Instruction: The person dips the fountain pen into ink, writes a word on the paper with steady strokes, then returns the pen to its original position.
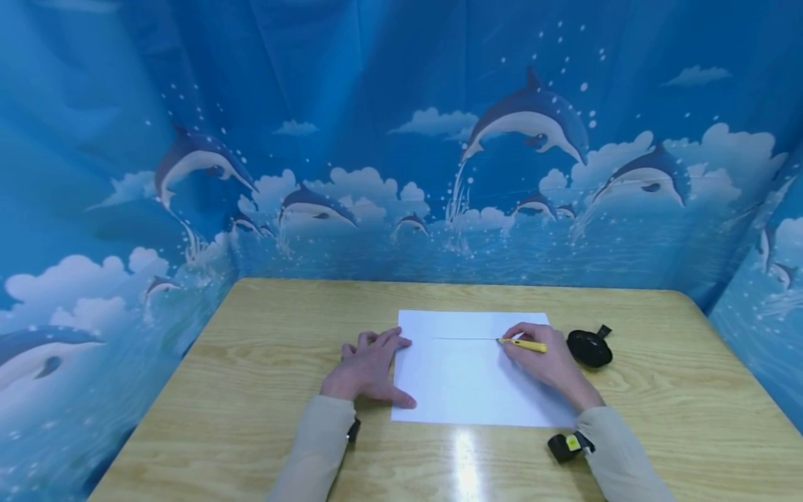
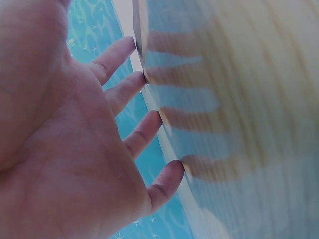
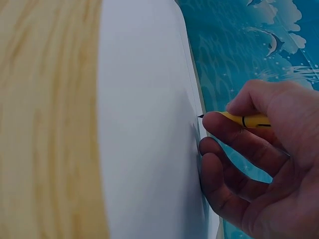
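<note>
From where I stand, the two hands are well apart, one on each side of a white sheet of paper (image 1: 461,387) lying on the wooden table (image 1: 251,390). The left hand (image 1: 373,368) is spread wide and holds nothing; its thumb and forefinger rest on the near part of the sheet, while the other fingertips come down at or just outside its edge. The right hand (image 1: 544,357) pinches a yellow pen (image 1: 530,345) between thumb and fingers, over the sheet's other side, with the tip at the end of a thin dark line (image 1: 464,339) that runs back toward the left hand. The sheet seems held only along one side, so I'd say a light left thumb or a dragging right hand could swivel it and kink the line. A wavering pinch might bend it too. Just outside the right hand sits a small black pan (image 1: 588,348); a careless outward sweep of the knuckles could knock it. How hard either hand presses, I cannot tell.
</note>
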Motion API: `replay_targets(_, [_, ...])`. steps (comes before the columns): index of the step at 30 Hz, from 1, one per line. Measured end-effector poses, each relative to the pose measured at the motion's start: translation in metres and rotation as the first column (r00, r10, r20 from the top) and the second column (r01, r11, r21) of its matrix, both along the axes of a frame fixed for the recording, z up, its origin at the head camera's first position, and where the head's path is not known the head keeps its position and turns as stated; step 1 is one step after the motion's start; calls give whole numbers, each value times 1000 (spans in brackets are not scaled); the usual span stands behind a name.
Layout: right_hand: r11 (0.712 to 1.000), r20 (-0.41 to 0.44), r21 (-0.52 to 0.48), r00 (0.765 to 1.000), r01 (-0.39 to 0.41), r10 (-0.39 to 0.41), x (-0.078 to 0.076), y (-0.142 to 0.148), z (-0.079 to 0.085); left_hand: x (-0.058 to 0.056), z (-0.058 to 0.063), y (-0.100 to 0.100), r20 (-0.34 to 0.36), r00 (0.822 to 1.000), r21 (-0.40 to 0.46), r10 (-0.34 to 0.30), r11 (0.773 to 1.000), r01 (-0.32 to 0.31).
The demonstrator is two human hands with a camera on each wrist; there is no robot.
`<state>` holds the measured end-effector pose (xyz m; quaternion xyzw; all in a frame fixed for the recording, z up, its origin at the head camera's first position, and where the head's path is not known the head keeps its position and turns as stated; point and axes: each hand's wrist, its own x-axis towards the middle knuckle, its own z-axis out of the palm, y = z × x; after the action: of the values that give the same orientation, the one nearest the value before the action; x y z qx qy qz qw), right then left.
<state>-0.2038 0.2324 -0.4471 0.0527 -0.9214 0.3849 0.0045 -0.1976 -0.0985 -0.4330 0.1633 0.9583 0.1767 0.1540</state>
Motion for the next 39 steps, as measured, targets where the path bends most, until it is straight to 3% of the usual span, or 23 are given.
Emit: replay_targets(39, [994, -23, 89, 998, 63, -61, 8, 9, 1, -2, -4, -1, -2, 1000, -6, 2, 1000, -2])
